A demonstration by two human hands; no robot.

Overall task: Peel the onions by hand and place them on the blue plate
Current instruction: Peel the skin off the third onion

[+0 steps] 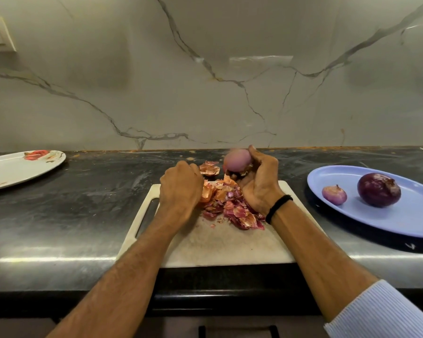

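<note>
A: Colours? Pale pink-purple peeled onion [237, 160], orange-magenta papery peel scraps [230, 206], off-white stained cutting board [230, 245].

B: Solid light-blue oval plate [401, 223], dark purple big onion [379, 190]; white oval plate [15, 170] has red floral print.

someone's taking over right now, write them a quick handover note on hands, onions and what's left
Right hand: holds a pale onion above the far edge of the cutting board.
Left hand: closed beside it; what it holds is hidden.
Done: two onions, a small one and a big dark one, lie on the blue plate. Peels are piled on the board.
Left: finish this onion and plate it. The flowered plate on the left is bare.
</note>
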